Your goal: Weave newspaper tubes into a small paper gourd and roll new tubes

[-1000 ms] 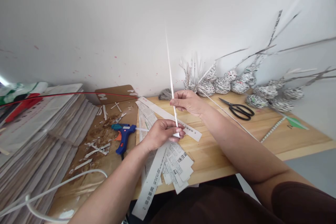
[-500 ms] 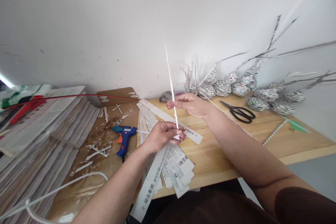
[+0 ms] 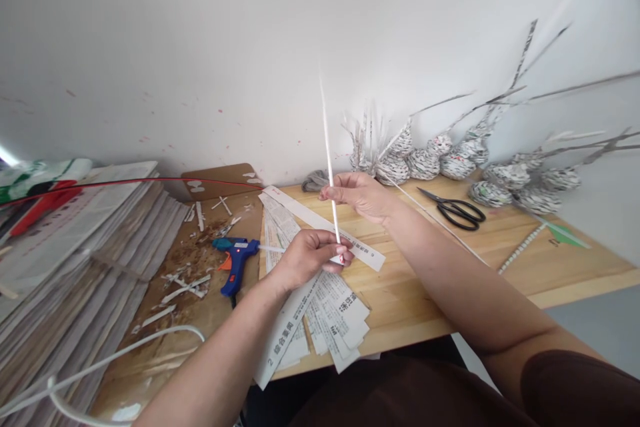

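Pinching thin paper stick point(image 3: 327, 160) upright, both hands: left hand point(image 3: 309, 256) low, right hand point(image 3: 357, 195) higher; barely shifted since before.

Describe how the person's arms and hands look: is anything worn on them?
Both forearms are bare, with no gloves on the left hand or the right hand. No watch, ring or bracelet shows. A dark brown sleeve covers the right upper arm at the lower right edge. The left arm shows no sleeve within the frame.
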A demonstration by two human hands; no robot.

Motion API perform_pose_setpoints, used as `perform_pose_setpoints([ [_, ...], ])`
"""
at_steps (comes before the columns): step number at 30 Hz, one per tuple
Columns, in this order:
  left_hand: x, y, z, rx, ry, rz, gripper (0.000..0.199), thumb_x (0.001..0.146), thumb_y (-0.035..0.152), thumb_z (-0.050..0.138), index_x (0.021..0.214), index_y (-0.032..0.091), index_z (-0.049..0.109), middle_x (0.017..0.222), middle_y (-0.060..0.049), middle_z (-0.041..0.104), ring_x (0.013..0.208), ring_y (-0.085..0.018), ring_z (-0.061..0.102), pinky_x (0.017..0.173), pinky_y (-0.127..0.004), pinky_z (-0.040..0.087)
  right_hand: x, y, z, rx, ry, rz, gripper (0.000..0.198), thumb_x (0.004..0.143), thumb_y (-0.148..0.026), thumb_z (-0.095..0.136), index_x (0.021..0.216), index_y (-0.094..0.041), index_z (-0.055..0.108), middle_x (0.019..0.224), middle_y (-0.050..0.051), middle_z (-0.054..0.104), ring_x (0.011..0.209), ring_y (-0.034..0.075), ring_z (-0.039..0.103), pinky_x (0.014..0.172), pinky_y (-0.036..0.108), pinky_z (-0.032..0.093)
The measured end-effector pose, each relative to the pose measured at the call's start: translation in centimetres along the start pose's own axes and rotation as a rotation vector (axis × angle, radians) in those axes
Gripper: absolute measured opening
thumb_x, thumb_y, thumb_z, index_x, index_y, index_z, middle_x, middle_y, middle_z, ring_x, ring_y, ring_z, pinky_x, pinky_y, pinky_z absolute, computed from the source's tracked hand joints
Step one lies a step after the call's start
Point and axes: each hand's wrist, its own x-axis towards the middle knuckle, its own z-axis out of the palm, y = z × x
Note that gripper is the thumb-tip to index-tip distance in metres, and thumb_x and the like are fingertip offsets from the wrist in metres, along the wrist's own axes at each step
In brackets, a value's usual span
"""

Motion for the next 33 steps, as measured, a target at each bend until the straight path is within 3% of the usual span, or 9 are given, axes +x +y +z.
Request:
perform_pose_setpoints([
  [4,-0.04,0.11,0.05,-0.010,0.003,-0.004,0.038,0.068,0.039,0.081,0.089,0.008,0.072,0.081,-0.012,0.072,0.073,-0.017,0.066,0.069,-0.031,0.055,-0.18,-0.22,0.06,-0.058,-0.138,-0.029,0.030,0.073,-0.045,0.077,0.087,-0.019,0.075,0.096,0.005,0.072,0.098,0.018,0.062,0.090,0.032,0.043],
  [9,0.01,0.11,0.04,0.000,-0.001,-0.012,0.039,0.067,0.039,0.081,0.088,0.008,0.072,0.080,-0.011,0.072,0.070,-0.016,0.066,0.067,-0.030,0.055,-0.22,-0.42,0.22,-0.059,-0.004,-0.037,0.026,0.065,-0.040,0.084,0.076,-0.019,0.071,0.086,0.001,0.071,0.084,0.015,0.062,0.083,0.030,0.046],
  [14,-0.04,0.13,0.04,0.004,0.000,-0.002,0.039,0.068,0.040,0.080,0.088,0.008,0.072,0.080,-0.011,0.072,0.073,-0.018,0.067,0.067,-0.031,0.056,-0.42,-0.75,-0.11,-0.138,-0.169,-0.054,0.028,0.077,-0.046,0.073,0.086,-0.020,0.076,0.096,0.004,0.073,0.097,0.017,0.063,0.090,0.031,0.044],
  [18,-0.11,0.12,0.09,0.041,-0.017,-0.005,0.038,0.070,0.040,0.079,0.090,0.008,0.072,0.082,-0.011,0.072,0.077,-0.018,0.067,0.069,-0.031,0.057,-0.34,-0.44,0.02,-0.089,-0.022,-0.068,0.024,0.070,-0.041,0.080,0.076,-0.019,0.072,0.079,0.000,0.070,0.079,0.013,0.061,0.078,0.027,0.045],
  [23,-0.12,0.02,0.09,0.044,-0.027,0.011,0.037,0.071,0.040,0.078,0.090,0.008,0.071,0.081,-0.010,0.072,0.075,-0.017,0.067,0.068,-0.030,0.056,-0.32,-0.36,0.01,-0.096,-0.133,-0.067,0.026,0.078,-0.042,0.073,0.088,-0.019,0.076,0.094,0.004,0.073,0.092,0.015,0.062,0.085,0.029,0.044],
  [27,-0.17,0.13,0.14,0.039,-0.018,0.004,0.038,0.071,0.040,0.078,0.090,0.008,0.072,0.082,-0.011,0.072,0.075,-0.018,0.067,0.068,-0.030,0.056,-0.32,-0.49,-0.06,-0.050,-0.012,-0.062,0.024,0.071,-0.039,0.080,0.083,-0.019,0.075,0.086,0.002,0.072,0.084,0.014,0.062,0.081,0.029,0.046],
  [31,-0.25,0.28,0.06,0.011,-0.032,0.036,0.038,0.071,0.040,0.078,0.089,0.007,0.071,0.080,-0.011,0.072,0.072,-0.017,0.066,0.065,-0.028,0.055,-0.31,-0.54,-0.28,-0.076,-0.158,-0.045,0.028,0.076,-0.041,0.076,0.092,-0.018,0.076,0.098,0.005,0.073,0.093,0.016,0.063,0.084,0.030,0.047],
  [33,-0.31,0.37,-0.05,0.010,-0.038,0.031,0.038,0.071,0.039,0.078,0.089,0.007,0.071,0.080,-0.011,0.072,0.071,-0.017,0.066,0.063,-0.028,0.055,-0.29,-0.47,-0.31,-0.096,-0.173,-0.031,0.027,0.073,-0.039,0.079,0.088,-0.017,0.076,0.093,0.004,0.073,0.091,0.016,0.064,0.086,0.030,0.047],
])
